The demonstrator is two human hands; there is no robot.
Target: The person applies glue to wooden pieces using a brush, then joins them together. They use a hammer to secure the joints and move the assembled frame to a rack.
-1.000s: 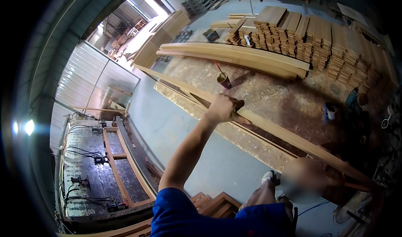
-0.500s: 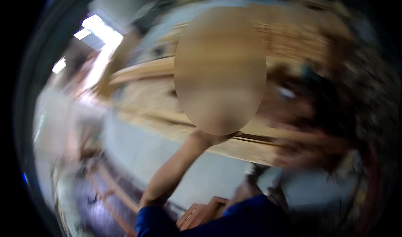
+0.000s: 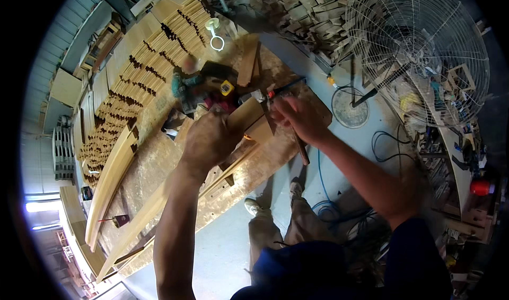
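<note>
My left hand (image 3: pixel 209 138) is closed around the end of a light wooden piece (image 3: pixel 246 114) over the workbench (image 3: pixel 156 162). To its right my right hand (image 3: pixel 299 120) is raised beside that end, fingers curled and slightly blurred. What they hold, if anything, I cannot make out. A dark brown stick (image 3: pixel 301 150) slants down below the right hand; whether the hand touches it is unclear. Beyond the hands lie a yellow tape measure (image 3: pixel 227 88) and a teal power tool (image 3: pixel 183 85). A long curved wooden rail (image 3: pixel 135 223) runs on the bench, partly behind my left forearm.
Stacked wooden strips (image 3: pixel 143 66) fill the bench's far left, beside another curved rail (image 3: pixel 108 186). A large wire-caged fan (image 3: pixel 419 50) stands at the right. Blue hose (image 3: pixel 324 207) lies on the floor near my feet, and scrap wood (image 3: pixel 313 13) is piled at the back.
The view has swung from a strongly blurred one to a sharper one. The fan and floor at the right now show, and both hands are clearly visible over the bench.
</note>
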